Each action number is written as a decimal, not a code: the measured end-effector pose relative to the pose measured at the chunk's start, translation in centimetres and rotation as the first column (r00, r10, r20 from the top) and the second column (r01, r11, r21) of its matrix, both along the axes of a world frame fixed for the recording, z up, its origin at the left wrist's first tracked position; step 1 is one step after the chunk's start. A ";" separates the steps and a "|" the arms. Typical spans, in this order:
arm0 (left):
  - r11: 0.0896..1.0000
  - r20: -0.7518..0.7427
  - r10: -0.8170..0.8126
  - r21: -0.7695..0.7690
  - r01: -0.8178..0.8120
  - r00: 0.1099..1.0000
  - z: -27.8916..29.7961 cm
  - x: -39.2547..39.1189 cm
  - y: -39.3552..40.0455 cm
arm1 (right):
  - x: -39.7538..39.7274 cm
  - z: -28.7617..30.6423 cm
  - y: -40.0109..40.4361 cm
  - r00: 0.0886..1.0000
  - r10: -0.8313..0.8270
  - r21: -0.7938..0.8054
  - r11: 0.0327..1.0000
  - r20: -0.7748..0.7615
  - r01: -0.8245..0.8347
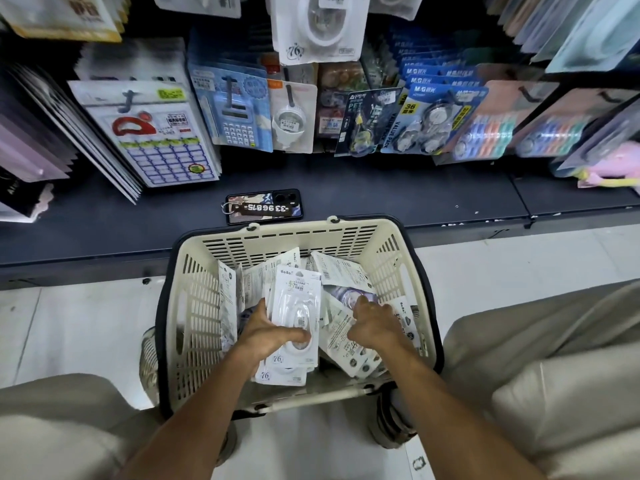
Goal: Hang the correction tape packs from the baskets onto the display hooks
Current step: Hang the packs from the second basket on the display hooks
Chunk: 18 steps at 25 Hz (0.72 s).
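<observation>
A wall of display hooks point(294, 88) fills the upper half of the view, crowded with carded stationery, and above a dark lower shelf point(415, 188) a few white correction tape packs already hang point(320, 27), so some stocking looks done. Most of it appears left: the cream basket point(194, 306) on the floor between the person's knees is heaped with white packs point(341, 271), and a second basket seems to sit under it, its rim just showing at the left. Both hands are down inside. The left hand point(268, 332) has its fingers closed around a small stack of correction tape packs point(296, 313), thumb across the front and the stack tilted up towards the shelf. The right hand point(372, 323) lies curled on the loose packs just beside it, its fingers partly bent; whether it has pinched one I cannot tell. I judge this as the gathering step, with nothing yet lifted to a hook. A phone point(265, 206) with a numbered tag lies on the shelf just behind the basket's far rim, and the packed cards around each hook leave little room to thread a pack.
</observation>
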<state>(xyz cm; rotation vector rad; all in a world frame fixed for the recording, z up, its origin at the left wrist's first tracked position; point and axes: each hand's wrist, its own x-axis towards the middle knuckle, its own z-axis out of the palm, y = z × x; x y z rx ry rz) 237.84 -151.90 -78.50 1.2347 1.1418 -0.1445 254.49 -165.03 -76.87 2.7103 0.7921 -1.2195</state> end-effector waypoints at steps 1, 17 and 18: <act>1.000 -0.002 0.006 -0.001 -0.006 1.000 -0.1 -0.2 0.0 | -0.1 -0.2 -0.1 0.999 0.045 -0.016 0.999 -0.019 -0.046; 0.985 0.155 0.150 0.057 -0.160 0.976 5.3 1.3 1.9 | 7.7 13.8 6.3 0.982 0.167 0.643 0.762 -0.091 -0.070; 0.976 0.205 0.207 0.021 -0.216 0.957 6.8 1.8 2.1 | 8.5 15.7 6.6 0.962 0.114 0.693 0.714 -0.249 0.095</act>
